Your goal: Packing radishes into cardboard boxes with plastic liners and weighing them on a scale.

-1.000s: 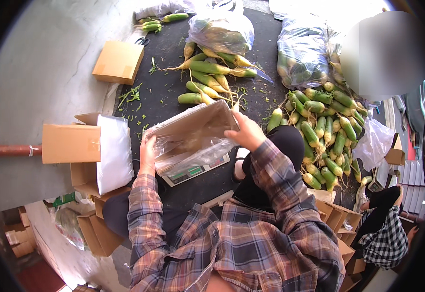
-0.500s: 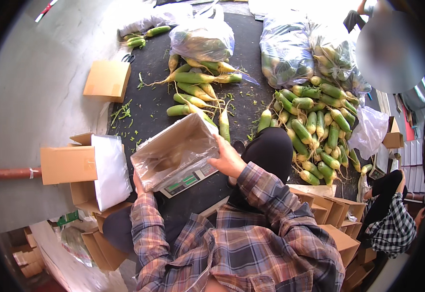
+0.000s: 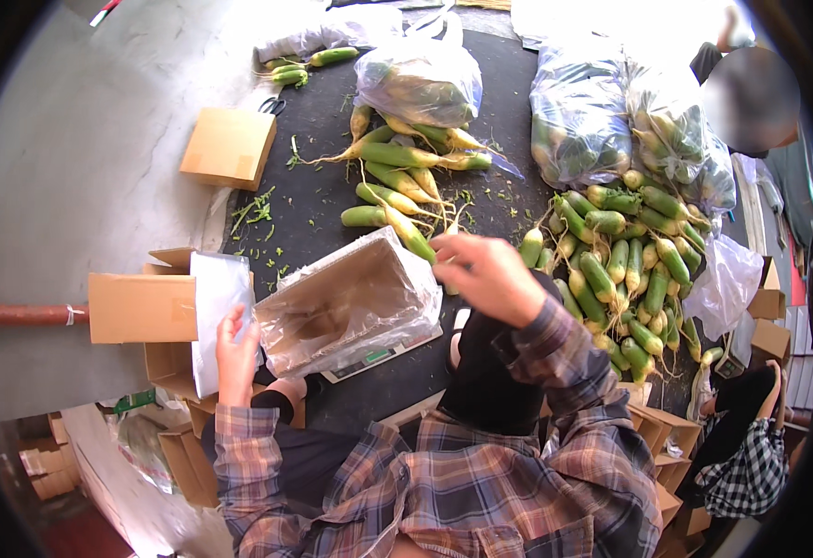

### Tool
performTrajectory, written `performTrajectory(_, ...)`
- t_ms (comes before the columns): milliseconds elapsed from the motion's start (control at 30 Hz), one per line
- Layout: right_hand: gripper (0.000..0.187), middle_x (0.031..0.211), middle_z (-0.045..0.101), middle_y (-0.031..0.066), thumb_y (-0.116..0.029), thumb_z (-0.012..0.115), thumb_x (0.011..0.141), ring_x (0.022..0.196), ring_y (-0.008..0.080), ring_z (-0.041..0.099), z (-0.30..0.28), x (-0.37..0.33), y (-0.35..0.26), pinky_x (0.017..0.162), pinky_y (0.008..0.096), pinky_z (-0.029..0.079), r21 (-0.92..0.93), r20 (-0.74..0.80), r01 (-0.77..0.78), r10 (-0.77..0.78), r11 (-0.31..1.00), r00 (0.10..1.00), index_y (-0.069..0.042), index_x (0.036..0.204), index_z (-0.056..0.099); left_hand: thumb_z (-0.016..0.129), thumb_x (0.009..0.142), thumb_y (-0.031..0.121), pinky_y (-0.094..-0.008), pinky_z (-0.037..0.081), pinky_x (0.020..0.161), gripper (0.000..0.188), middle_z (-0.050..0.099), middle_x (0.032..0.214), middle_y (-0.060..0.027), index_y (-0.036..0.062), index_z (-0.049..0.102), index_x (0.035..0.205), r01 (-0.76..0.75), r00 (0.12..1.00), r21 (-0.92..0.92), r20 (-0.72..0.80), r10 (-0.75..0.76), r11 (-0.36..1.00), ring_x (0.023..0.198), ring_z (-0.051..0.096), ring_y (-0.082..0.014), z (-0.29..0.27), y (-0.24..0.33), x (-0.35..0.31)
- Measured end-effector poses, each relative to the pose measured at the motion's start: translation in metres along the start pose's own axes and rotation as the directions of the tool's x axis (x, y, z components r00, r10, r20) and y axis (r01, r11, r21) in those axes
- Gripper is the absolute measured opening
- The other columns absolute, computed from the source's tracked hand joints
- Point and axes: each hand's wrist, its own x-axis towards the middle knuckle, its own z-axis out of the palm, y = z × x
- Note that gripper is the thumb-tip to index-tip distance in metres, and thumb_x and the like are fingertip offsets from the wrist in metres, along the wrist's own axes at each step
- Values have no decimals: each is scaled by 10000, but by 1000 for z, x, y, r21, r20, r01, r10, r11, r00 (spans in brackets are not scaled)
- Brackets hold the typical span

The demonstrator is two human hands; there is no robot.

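Observation:
A cardboard box [image 3: 318, 321] with a clear plastic liner rests tilted in front of me, on a scale [image 3: 358, 370] with a green display. My left hand [image 3: 236, 358] is off the box, just beside its left end, with fingers apart and nothing in them. Past the box's right end, my right hand [image 3: 492, 279] reaches toward the radishes, fingers loosely spread and slightly blurred. Closest to its fingertips are a green radish [image 3: 410, 234] and a second one [image 3: 456, 223], partly hidden by the hand. Whether it touches either is unclear.
A big pile of green radishes [image 3: 644, 279] lies right, below filled plastic bags [image 3: 581, 121]. Another filled bag [image 3: 420, 79] stands ahead. At left are an open carton [image 3: 141, 307] with white plastic sheets [image 3: 220, 316] and a closed carton [image 3: 228, 147]. Other people sit at right.
Both hands have let go of the lined box. My right hand has moved up and right toward the radishes; my left has drawn away to the left. The whole view has shifted slightly.

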Motion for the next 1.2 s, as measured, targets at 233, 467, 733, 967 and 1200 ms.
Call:
performTrajectory(233, 225, 768, 662, 74, -145, 621, 842, 675, 145, 621, -24, 70, 118, 631, 280, 488, 188, -210, -92, 132, 978, 969, 3, 1010, 637, 745, 711, 116, -403, 312, 1073, 861, 290, 1392, -221, 2, 252, 1407, -207, 977, 395, 136, 166, 895, 1287, 330, -349, 24, -18, -4)
performTrajectory(467, 266, 870, 646, 10, -242, 596, 898, 699, 80, 598, 12, 150, 193, 601, 237, 479, 582, 48, -464, 542, 667, 839, -48, 1080, 617, 727, 718, 52, -409, 296, 1086, 905, 133, 1470, -237, 13, 176, 1435, -52, 995, 444, 97, 10, 895, 1342, 252, -387, 49, 15, 2)
performTrajectory(733, 572, 1058, 586, 74, -356, 692, 830, 835, 170, 620, 45, 289, 260, 619, 276, 526, 874, 1, -313, 641, 373, 767, -59, 1261, 460, 698, 708, 27, -419, 287, 1089, 887, 161, 1471, -208, 18, 191, 1436, 0, 999, 464, 48, -26, 886, 1338, 261, -379, 58, 19, 19)
performTrajectory(967, 386, 778, 634, 54, -336, 751, 783, 609, 168, 627, 42, 361, 304, 434, 270, 499, 952, -31, -205, 742, 225, 670, -63, 987, 569, 677, 698, 11, -413, 349, 1039, 820, 276, 1414, -204, 15, 268, 1409, 93, 996, 565, -41, -84, 820, 1268, 364, -393, 69, 27, 36)
performTrajectory(1200, 313, 751, 632, 93, -267, 658, 868, 549, 181, 629, -12, 387, 313, 418, 262, 496, 929, -200, -108, 724, 355, 660, -32, 1018, 515, 655, 704, 9, -423, 362, 1016, 779, 321, 1379, -211, 7, 292, 1393, 122, 992, 611, -52, -114, 782, 1248, 381, -403, 70, 22, 46)
